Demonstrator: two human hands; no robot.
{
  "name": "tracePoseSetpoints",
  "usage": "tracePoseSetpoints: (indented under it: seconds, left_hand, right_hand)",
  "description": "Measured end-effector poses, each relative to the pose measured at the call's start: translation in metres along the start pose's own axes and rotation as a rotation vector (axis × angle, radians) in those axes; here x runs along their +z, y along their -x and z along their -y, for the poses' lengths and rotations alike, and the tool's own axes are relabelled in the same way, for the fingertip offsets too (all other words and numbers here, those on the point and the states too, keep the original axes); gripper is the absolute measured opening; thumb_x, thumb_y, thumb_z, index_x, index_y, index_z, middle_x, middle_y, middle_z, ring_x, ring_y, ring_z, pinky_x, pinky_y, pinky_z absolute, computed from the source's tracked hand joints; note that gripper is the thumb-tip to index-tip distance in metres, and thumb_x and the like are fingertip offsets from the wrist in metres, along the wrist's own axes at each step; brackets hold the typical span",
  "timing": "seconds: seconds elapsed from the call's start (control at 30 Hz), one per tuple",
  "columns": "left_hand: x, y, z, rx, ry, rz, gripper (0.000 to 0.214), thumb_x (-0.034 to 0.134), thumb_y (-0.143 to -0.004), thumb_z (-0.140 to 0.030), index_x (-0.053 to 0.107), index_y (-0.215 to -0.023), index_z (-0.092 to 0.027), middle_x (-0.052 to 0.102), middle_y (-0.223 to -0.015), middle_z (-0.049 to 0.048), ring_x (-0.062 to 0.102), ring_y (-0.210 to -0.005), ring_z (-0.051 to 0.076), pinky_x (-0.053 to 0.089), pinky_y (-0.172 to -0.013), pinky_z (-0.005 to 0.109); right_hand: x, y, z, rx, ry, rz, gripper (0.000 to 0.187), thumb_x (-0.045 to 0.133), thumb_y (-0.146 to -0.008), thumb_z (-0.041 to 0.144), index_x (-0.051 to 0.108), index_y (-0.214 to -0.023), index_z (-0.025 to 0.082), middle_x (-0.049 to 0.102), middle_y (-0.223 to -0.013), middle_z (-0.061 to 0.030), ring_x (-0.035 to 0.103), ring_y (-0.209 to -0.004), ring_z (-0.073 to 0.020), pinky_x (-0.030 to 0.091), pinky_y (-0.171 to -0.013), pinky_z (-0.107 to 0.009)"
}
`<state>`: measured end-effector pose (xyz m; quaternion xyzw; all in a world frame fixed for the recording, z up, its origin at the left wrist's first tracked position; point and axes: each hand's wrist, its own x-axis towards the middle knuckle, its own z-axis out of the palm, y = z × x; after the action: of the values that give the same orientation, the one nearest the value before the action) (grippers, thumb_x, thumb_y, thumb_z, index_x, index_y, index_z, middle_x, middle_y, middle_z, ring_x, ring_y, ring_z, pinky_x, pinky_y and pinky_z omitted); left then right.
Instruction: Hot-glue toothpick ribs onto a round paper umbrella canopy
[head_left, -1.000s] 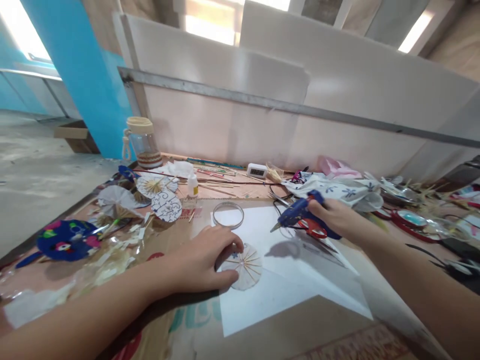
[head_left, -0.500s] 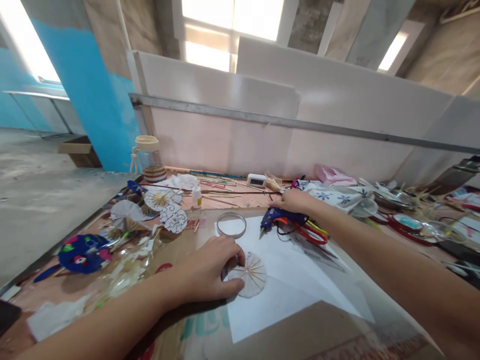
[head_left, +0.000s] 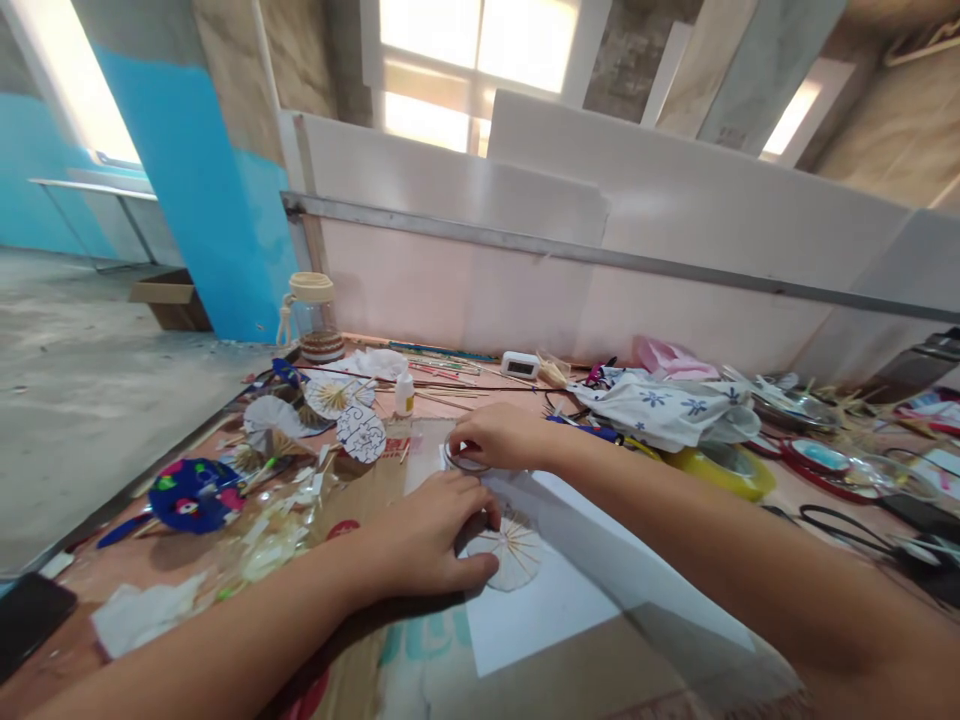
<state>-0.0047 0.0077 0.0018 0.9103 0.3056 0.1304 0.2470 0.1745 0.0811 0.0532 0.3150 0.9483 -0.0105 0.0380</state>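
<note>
My left hand [head_left: 427,540] lies palm down on a white paper sheet [head_left: 540,610], its fingers curled on the edge of a small round paper disc with thin bamboo ribs [head_left: 514,552]. My right hand [head_left: 499,437] reaches across just beyond it and pinches the rim of a clear ring [head_left: 459,460]. The blue glue gun [head_left: 592,432] lies on the table behind my right wrist, mostly hidden by it.
Small paper umbrellas [head_left: 360,432], a blue patterned one [head_left: 195,492], paper scraps and bamboo sticks crowd the left side. A glue bottle [head_left: 404,393], a jar [head_left: 315,318] and a small clock [head_left: 520,365] stand at the back. Flowered cloth [head_left: 667,405], yellow tape [head_left: 724,470] and scissors [head_left: 847,522] lie right.
My right hand has laid the glue gun down on the table, then moved left and taken hold of the clear ring. My left hand has stayed on the ribbed disc.
</note>
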Motion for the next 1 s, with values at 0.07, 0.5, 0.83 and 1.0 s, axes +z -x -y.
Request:
tracePoseSetpoints:
  seconds: [0.07,0.5,0.83,1.0]
  left_hand:
    - [0.001,0.0,0.001,0.0,0.004,0.007,0.031,0.07,-0.08,-0.039,0.067,-0.106,-0.022,0.071,-0.109,0.0073,0.062,-0.108,0.032,0.048,-0.1,0.048]
    - [0.0,-0.003,0.003,0.022,0.006,0.002,0.028,0.071,-0.08,-0.036,0.067,-0.104,-0.023,0.07,-0.105,0.0038,0.061,-0.104,0.028,0.046,-0.098,0.042]
    - [0.0,-0.009,0.008,-0.024,0.146,-0.171,0.029,0.055,-0.094,-0.044,0.07,-0.09,-0.02,0.069,-0.083,0.0029,0.061,-0.076,0.019,0.045,-0.069,0.03]
    - [0.001,-0.013,0.01,-0.094,0.119,-0.337,0.041,0.047,-0.1,-0.05,0.066,-0.083,-0.019,0.065,-0.074,0.0016,0.054,-0.068,0.017,0.038,-0.061,0.028]
  right_hand:
    - [-0.001,-0.001,0.0,-0.019,0.034,0.023,0.023,0.062,-0.1,0.016,0.08,-0.114,0.019,0.081,-0.115,-0.0086,0.073,-0.101,-0.021,0.047,-0.079,-0.029]
    - [-0.02,-0.013,0.012,0.09,0.184,0.192,0.02,0.067,-0.091,0.018,0.08,-0.106,0.013,0.082,-0.106,-0.0155,0.075,-0.095,-0.0279,0.045,-0.07,-0.031]
    - [-0.029,0.039,0.009,0.199,0.164,0.045,0.018,0.063,-0.093,0.013,0.074,-0.106,0.015,0.079,-0.112,-0.0107,0.071,-0.104,-0.0256,0.041,-0.074,-0.032]
    - [-0.03,0.057,0.036,0.061,0.262,0.008,0.013,0.059,-0.099,0.011,0.072,-0.102,0.013,0.077,-0.099,-0.0126,0.07,-0.092,-0.0256,0.039,-0.072,-0.035]
